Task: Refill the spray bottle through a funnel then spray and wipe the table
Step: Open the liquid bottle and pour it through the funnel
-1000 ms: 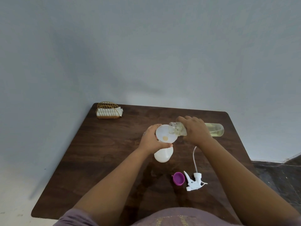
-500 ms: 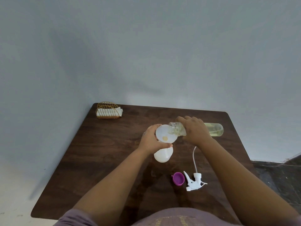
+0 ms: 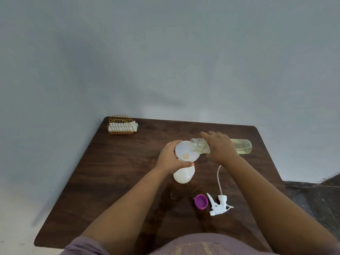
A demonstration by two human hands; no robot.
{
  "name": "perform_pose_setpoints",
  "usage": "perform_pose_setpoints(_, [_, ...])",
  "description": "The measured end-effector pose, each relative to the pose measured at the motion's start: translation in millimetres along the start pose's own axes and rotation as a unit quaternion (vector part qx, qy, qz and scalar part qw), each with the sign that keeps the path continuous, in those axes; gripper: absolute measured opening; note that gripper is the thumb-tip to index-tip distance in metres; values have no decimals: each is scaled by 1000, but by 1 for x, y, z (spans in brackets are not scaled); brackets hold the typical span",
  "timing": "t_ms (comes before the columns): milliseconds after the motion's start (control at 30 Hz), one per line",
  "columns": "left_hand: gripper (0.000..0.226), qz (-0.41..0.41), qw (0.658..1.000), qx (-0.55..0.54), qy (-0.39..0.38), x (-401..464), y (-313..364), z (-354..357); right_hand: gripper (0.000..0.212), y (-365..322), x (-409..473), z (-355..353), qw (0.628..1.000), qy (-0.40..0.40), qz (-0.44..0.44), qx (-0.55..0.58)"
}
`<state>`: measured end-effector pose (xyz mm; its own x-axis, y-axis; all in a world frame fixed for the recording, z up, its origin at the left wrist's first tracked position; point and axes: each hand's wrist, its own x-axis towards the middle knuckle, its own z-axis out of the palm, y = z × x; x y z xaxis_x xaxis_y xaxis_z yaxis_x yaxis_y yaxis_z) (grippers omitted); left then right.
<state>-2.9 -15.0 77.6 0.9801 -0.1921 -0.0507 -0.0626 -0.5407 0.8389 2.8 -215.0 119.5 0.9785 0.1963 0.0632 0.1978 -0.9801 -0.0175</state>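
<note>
While I tip the clear plastic refill bottle of pale yellow liquid (image 3: pixel 239 146) with my right hand (image 3: pixel 219 147) wrapped round its middle, its threaded mouth hangs over the white plastic funnel (image 3: pixel 185 150). My left hand (image 3: pixel 170 157) grips the funnel's rim and neck, which sit in the white, rounded, translucent spray bottle (image 3: pixel 183 174) just below. If I tilt too steeply, liquid could outrun the narrow stem and spill onto the dark wood-grain table (image 3: pixel 114 172). If my grip loosens, the light bottle may tip. Nearer me than the funnel lie the small purple plastic cap (image 3: pixel 201 201) and the white trigger sprayer head with its thin tube (image 3: pixel 219 206).
</note>
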Motion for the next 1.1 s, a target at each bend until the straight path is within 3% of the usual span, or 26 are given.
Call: perform_pose_setpoints(1100, [84,-9,1000,0,3,-2,2,0,60,3,0,1,1000,8,3,-1])
